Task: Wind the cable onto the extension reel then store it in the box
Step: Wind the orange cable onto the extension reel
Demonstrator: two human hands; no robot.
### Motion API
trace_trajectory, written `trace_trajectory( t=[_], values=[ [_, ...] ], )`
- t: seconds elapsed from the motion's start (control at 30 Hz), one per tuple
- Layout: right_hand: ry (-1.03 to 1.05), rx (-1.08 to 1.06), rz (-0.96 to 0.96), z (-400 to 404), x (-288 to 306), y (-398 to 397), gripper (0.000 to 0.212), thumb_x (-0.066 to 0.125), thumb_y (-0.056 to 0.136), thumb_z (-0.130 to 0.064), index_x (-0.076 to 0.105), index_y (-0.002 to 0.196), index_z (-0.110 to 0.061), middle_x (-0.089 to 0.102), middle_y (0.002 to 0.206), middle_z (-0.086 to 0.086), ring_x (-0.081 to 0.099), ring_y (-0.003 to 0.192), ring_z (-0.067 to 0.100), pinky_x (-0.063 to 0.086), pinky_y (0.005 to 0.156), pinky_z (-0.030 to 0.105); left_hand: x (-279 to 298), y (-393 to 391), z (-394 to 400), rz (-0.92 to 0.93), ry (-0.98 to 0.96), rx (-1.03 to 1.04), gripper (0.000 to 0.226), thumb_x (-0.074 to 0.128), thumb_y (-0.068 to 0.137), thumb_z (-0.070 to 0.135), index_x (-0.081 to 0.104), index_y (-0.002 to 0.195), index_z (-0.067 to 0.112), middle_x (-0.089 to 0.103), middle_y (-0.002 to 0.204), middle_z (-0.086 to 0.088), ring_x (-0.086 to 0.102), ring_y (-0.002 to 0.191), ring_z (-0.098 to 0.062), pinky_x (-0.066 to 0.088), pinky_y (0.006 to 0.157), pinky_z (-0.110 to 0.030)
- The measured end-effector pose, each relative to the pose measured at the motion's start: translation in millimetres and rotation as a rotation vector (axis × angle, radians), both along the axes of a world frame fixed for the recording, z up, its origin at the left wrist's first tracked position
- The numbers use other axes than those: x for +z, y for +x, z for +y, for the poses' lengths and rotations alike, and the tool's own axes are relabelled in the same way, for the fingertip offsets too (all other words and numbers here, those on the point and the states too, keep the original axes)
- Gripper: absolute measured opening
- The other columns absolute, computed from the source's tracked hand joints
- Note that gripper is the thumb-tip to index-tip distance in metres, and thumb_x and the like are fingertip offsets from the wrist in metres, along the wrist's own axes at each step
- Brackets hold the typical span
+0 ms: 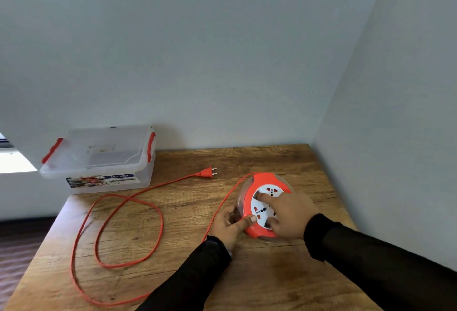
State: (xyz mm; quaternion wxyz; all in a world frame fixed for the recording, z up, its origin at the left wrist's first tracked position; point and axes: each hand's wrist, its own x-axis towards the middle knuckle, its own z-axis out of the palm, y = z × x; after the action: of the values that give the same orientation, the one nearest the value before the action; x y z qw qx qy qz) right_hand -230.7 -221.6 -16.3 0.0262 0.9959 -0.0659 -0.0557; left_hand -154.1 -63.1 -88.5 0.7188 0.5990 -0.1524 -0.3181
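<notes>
Orange reel point(262, 205) under both hands, left hand point(228, 224) seemingly gripping its edge

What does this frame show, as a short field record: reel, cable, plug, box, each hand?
reel: lies flat on table, sockets up
cable: mostly unwound, looped across table
plug: lies free near box
box: clear, lid closed, back left
left hand: grips reel's left edge
right hand: fingers press on white socket face
</notes>
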Motion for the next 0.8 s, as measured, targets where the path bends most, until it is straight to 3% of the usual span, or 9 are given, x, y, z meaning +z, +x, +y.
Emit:
trace_trajectory(
  t=[0.2,0.3,0.4,0.43,0.5,0.53,0.6,0.7,0.8],
  values=[
    [0.324,-0.381,-0.219,12,-11,-2,0.067,0.056,0.077,-0.055,0.034,0.138,-0.038,0.065,0.119,-0.002,0.062,0.101,0.022,0.05,0.072,0.029,9,-4,-7,-0.062,0.005,0.081,0.019,0.07,0.075,-0.009,0.063,0.085,0.005,0.073,0.071,0.001,0.068,0.068,-0.008,0.054,0.06,-0.02],
    [0.594,-0.564,-0.315,23,-12,0,0.068,0.065,0.074,-0.057,0.041,0.134,-0.035,0.061,0.125,-0.002,0.061,0.104,0.021,0.047,0.073,0.026,13,-5,-6,-0.082,0.003,0.123,0.025,0.072,0.077,-0.004,0.062,0.1,-0.003,0.068,0.097,-0.027,0.066,0.086,-0.034,0.058,0.079,-0.045],
    [0.901,-0.72,-0.436,34,-11,4,0.069,0.072,0.072,-0.053,0.047,0.131,-0.029,0.057,0.13,0.0,0.057,0.11,0.02,0.046,0.079,0.026,14,-9,-4,-0.127,0.003,0.179,0.032,0.074,0.076,0.0,0.064,0.105,0.006,0.062,0.108,-0.031,0.061,0.097,-0.044,0.054,0.085,-0.055],
    [1.026,-0.786,-0.463,38,-10,6,0.069,0.074,0.072,-0.051,0.047,0.132,-0.027,0.056,0.131,0.0,0.059,0.106,0.02,0.048,0.074,0.027,15,-10,-4,-0.124,-0.002,0.19,0.033,0.074,0.076,0.0,0.065,0.105,0.01,0.065,0.107,-0.027,0.063,0.097,-0.043,0.055,0.084,-0.054],
    [1.349,-0.955,-0.488,45,-6,12,0.067,0.073,0.077,-0.044,0.046,0.133,-0.021,0.062,0.12,0.004,0.063,0.076,0.018,0.046,0.048,0.025,15,-13,-4,-0.115,0.0,0.209,0.036,0.075,0.075,0.001,0.066,0.105,0.02,0.07,0.104,-0.016,0.066,0.094,-0.035,0.057,0.082,-0.048],
    [1.507,-1.04,-0.485,47,-4,15,0.061,0.071,0.08,-0.04,0.047,0.132,-0.018,0.066,0.106,0.007,0.058,0.056,0.015,0.038,0.038,0.021,14,-13,-4,-0.114,0.01,0.224,0.038,0.076,0.075,0.002,0.066,0.104,0.024,0.071,0.102,-0.011,0.066,0.092,-0.031,0.057,0.08,-0.045],
    [1.751,-1.182,-0.459,46,-2,20,0.044,0.066,0.086,-0.033,0.052,0.121,-0.011,0.064,0.081,0.01,0.04,0.034,0.008,0.029,0.033,0.017,15,-13,-4,-0.118,0.037,0.272,0.038,0.077,0.073,0.003,0.065,0.101,0.025,0.069,0.098,-0.008,0.066,0.088,-0.028,0.057,0.076,-0.04],
    [2.094,-1.284,-0.439,46,3,24,0.017,0.056,0.093,-0.024,0.053,0.102,-0.01,0.062,0.08,0.02,0.033,0.027,0.006,0.028,0.032,0.014,16,-11,-4,-0.193,0.091,0.278,0.033,0.078,0.072,0.004,0.063,0.099,0.015,0.066,0.1,-0.018,0.063,0.089,-0.037,0.055,0.074,-0.044],
    [2.095,-1.256,-0.376,53,11,27,0.007,0.051,0.093,-0.011,0.054,0.09,-0.005,0.063,0.066,0.014,0.045,0.029,0.009,0.033,0.032,0.014,15,-7,-2,-0.183,0.101,0.272,0.03,0.075,0.074,-0.001,0.062,0.098,0.009,0.067,0.096,-0.02,0.063,0.087,-0.04,0.054,0.076,-0.051]
  ],
)
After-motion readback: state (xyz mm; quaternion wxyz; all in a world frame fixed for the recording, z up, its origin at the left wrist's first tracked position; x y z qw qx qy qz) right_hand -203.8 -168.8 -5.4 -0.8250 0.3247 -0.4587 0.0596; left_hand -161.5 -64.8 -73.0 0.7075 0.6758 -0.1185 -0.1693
